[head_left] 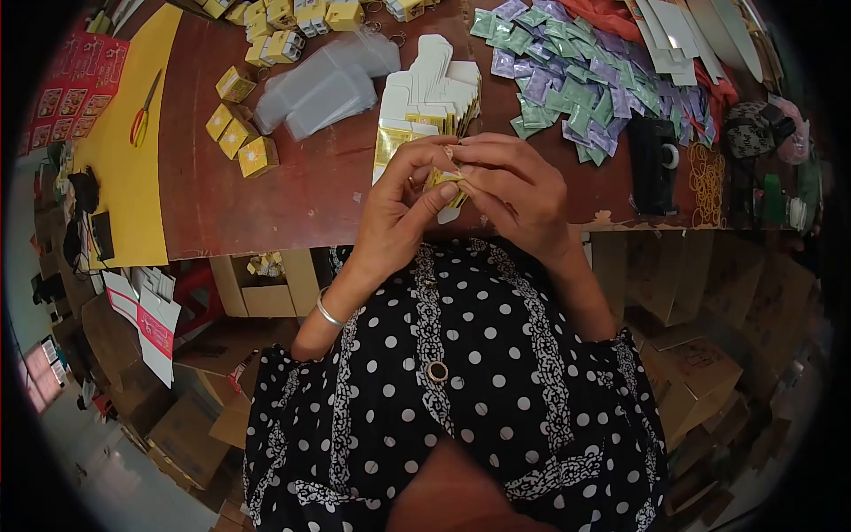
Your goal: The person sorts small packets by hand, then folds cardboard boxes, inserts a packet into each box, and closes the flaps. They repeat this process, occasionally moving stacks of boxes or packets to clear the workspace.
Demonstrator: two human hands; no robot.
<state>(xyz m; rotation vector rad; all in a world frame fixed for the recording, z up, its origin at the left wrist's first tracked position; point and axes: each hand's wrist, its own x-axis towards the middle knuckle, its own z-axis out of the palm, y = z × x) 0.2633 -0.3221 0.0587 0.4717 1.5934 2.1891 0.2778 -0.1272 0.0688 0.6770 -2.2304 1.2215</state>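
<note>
My left hand (399, 199) and my right hand (519, 191) meet at the near edge of the table, fingers closed around a small yellow box (450, 177). Its lower part and a white flap show beneath the fingers; the rest is hidden. Just beyond the hands lies a fanned stack of flat white and yellow cartons (434, 84). Left of that stack are clear plastic sleeves (328, 89). Several folded yellow boxes (238, 137) stand further left. Many green and purple sachets (576, 84) are heaped at the right.
More yellow boxes (306, 16) sit at the back. Orange-handled scissors (144, 115) lie on a yellow sheet (124, 191) at left. A black tape dispenser (651, 168) and rubber bands (706, 184) are at right. Cardboard boxes (687, 372) stand below the table.
</note>
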